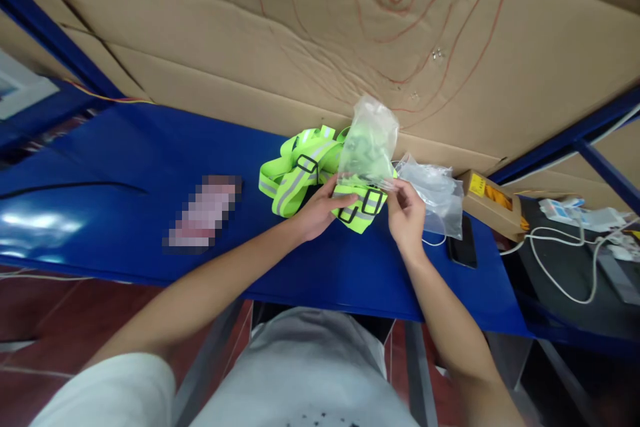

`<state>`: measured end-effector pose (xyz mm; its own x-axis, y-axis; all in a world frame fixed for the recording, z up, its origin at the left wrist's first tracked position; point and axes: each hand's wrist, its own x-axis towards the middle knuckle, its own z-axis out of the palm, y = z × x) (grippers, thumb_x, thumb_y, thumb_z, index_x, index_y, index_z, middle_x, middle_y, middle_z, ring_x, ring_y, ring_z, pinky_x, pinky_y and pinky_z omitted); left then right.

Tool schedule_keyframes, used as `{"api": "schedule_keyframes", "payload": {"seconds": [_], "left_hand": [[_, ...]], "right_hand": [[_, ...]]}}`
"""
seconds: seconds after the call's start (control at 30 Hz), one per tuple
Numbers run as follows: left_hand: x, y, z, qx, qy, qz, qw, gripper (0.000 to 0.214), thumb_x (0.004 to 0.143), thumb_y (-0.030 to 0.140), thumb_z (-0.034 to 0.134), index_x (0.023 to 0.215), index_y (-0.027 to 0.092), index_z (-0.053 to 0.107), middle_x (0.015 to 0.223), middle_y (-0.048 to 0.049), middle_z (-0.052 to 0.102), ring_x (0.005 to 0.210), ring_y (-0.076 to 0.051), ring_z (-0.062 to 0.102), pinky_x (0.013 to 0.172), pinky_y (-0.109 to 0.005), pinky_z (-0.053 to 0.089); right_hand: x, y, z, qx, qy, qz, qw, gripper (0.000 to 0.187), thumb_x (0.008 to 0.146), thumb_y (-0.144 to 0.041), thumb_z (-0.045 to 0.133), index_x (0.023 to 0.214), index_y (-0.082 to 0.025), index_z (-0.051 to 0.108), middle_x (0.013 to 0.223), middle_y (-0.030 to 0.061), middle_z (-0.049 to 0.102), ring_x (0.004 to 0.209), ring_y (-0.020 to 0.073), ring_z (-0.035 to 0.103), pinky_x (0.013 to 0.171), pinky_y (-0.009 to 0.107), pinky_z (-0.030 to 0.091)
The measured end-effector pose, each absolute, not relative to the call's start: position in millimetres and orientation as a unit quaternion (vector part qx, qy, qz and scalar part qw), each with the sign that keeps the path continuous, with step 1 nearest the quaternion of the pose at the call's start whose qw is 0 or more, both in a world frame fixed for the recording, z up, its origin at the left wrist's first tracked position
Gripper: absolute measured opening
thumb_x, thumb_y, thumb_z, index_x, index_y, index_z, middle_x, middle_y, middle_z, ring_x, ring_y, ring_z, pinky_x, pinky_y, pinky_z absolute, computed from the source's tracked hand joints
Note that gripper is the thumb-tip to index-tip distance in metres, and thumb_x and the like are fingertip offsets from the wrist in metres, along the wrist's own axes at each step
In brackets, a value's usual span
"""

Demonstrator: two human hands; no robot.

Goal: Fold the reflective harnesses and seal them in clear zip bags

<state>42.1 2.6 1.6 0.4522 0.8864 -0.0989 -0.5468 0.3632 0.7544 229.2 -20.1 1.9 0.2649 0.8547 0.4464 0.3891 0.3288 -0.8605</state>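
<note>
A folded neon-yellow reflective strap bundle (361,208) with grey stripes and black buckles is gripped in my left hand (323,209), thumb across its front. My right hand (406,210) pinches the edge of a clear plastic bag (369,137) at the bundle's right side. The bag stands up over the far part of the bundle, its mouth towards me. More neon reflective straps (300,170) lie loosely piled on the blue table, just left of the bag. Behind my right hand rest other clear plastic bags (435,190).
On the blue table (330,273) a black phone (462,243) lies right of my hand, near a cardboard box (493,203). White cables (543,260) run over a dark surface at right. A pixelated item (204,213) lies left. Cardboard (200,33) walls the back.
</note>
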Motion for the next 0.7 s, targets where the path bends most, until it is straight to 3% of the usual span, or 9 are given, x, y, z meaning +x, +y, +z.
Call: {"api": "schedule_keyframes", "payload": {"seconds": [0.2,0.3,0.47,0.7], "left_hand": [[48.5,-1.6,-2.0,0.324,0.268,0.495,0.760,0.060,0.073,0.028,0.091,0.127,0.023,0.065,0.121,-0.0040,0.075,0.110,-0.023,0.070,0.094,-0.034,0.052],[51.8,-4.7,-5.2,0.343,0.286,0.501,0.741,0.065,0.070,0.024,0.093,0.128,0.022,0.064,0.127,-0.0051,0.073,0.118,-0.024,0.067,0.102,-0.036,0.049],[48.6,-6.0,2.1,0.302,0.261,0.504,0.766,0.057,0.072,0.026,0.092,0.123,0.021,0.066,0.117,-0.0051,0.076,0.109,-0.026,0.071,0.093,-0.037,0.052],[35.2,2.3,7.7,0.330,0.232,0.497,0.768,0.056,0.070,0.019,0.093,0.120,0.024,0.067,0.107,-0.0015,0.076,0.097,-0.021,0.072,0.088,-0.034,0.053]], "right_hand": [[221.7,-31.1,-7.2,-0.545,-0.642,0.024,0.539,0.034,0.104,-0.036,0.051,0.121,-0.021,0.076,0.120,0.0092,0.079,0.112,0.0264,0.076,0.098,0.041,0.060],[224.9,-31.7,-8.9,-0.540,-0.669,-0.045,0.509,0.031,0.106,-0.034,0.050,0.114,-0.019,0.076,0.107,0.0087,0.081,0.097,0.0227,0.078,0.088,0.035,0.062],[235.0,-24.5,-8.6,-0.514,-0.695,-0.148,0.481,0.020,0.104,-0.028,0.055,0.110,-0.019,0.071,0.100,0.0077,0.080,0.090,0.0201,0.077,0.083,0.031,0.060],[238.4,-19.9,-8.9,-0.534,-0.699,-0.165,0.447,0.014,0.101,-0.026,0.052,0.097,-0.020,0.064,0.082,0.0035,0.071,0.070,0.0166,0.068,0.064,0.029,0.050]]}}
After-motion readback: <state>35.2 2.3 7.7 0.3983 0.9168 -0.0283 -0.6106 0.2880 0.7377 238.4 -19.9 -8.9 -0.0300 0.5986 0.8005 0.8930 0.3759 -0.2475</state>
